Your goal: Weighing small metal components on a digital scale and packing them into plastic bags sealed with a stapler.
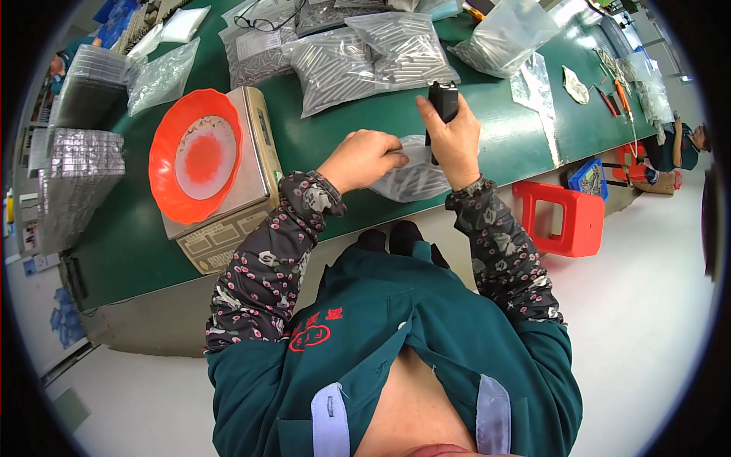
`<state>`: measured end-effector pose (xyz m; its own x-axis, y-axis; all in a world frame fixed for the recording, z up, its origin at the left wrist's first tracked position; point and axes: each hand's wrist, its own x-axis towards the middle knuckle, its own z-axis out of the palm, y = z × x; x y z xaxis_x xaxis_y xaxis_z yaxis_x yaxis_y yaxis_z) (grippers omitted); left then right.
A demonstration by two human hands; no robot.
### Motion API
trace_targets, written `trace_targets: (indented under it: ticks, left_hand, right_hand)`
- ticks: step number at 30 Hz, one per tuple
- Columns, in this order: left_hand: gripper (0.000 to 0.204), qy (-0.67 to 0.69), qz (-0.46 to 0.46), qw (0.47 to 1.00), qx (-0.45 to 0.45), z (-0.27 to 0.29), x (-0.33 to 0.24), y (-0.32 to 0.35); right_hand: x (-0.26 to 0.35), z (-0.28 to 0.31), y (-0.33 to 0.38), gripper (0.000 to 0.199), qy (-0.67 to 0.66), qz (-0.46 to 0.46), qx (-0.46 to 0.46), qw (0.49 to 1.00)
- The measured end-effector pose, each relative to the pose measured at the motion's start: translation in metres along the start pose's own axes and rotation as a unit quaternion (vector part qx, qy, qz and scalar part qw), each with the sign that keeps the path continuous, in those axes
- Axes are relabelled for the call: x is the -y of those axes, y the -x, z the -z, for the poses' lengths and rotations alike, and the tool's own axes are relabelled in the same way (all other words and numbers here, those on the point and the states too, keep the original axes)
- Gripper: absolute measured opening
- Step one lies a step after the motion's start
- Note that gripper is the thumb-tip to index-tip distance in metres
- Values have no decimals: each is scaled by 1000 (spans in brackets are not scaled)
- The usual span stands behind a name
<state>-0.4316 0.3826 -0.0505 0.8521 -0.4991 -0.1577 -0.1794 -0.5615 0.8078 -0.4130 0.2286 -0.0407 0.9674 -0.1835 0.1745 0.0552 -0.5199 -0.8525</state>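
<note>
Left grip [361,159] pinches clear bag [412,181]; right grip [455,143] holds black tool [444,100].

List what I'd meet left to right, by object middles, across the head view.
Stack of clear plastic trays → red dish → left hand → clear bag → right hand → red stool → co-worker.

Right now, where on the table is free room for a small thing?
Bare green table shows between the scale and the left hand, between the right hand and the plastic strip, and between the scale and the clear stacks. Bags of metal rods crowd the far side; a clear bag lies between the hands.
</note>
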Motion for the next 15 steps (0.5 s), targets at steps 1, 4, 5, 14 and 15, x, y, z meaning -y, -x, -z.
trace_targets:
  ticks: [1,4,5,14,15]
  left_hand:
    - [26,0,2,1000,-1,1,2,2]
    - [26,19,3,999,-27,8,11,15]
    - [23,108,54,992,-18,12,16,22]
    - [26,385,127,898,-170,-14,4,53]
    - [26,385,127,898,-170,-17,3,54]
  right_hand:
    - [0,-1,-1,37,4,-1,3,1000]
    - [-7,-1,-3,38,-9,-5,-19,1000]
    - [-7,-1,-3,38,-9,-6,-19,1000]
    - [-3,-1,1,40,9,6,-39,999]
    - [-2,-1,2,40,9,6,-38,999]
